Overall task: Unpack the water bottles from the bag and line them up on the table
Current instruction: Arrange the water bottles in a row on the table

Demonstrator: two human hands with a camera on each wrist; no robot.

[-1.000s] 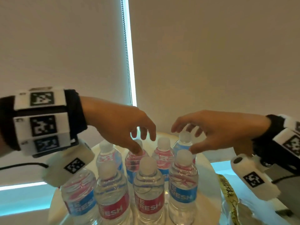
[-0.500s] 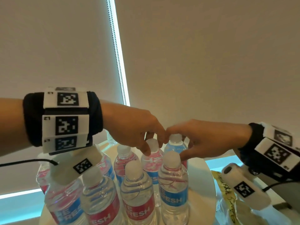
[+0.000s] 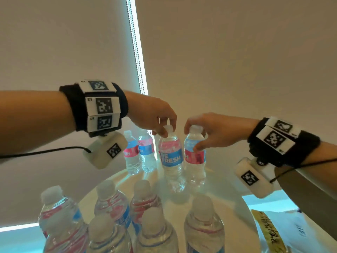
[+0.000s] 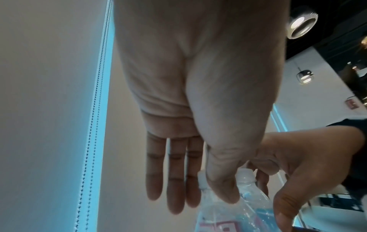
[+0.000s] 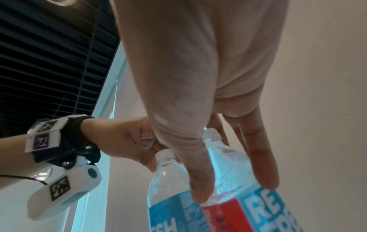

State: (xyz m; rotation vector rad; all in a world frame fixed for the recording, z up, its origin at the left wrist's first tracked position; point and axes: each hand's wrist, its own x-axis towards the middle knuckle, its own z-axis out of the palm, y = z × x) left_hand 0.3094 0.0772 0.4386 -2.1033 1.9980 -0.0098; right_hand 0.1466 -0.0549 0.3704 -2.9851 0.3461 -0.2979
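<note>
Several clear water bottles with white caps and red or blue labels stand on a round white table (image 3: pixel 228 190). My left hand (image 3: pixel 164 130) pinches the cap of a blue-labelled bottle (image 3: pixel 171 159); its thumb lies on the neck in the left wrist view (image 4: pixel 218 211). Right beside it, my right hand (image 3: pixel 193 138) grips the neck and shoulder of a red-labelled bottle (image 3: pixel 196 161), with the thumb across it (image 5: pixel 228 180). Both bottles are upright. I cannot tell whether their bases touch the table.
Two more bottles (image 3: pixel 138 152) stand at the table's far edge, left of the held pair. A cluster of bottles (image 3: pixel 145 216) fills the near side. A white bag (image 3: pixel 291 232) with a yellow printed strap (image 3: pixel 266 232) lies at the lower right. Window blinds hang behind.
Both hands hovered with spread fingers over the back bottles a second ago. They have dropped and closed, each on one bottle top. The view has also shifted.
</note>
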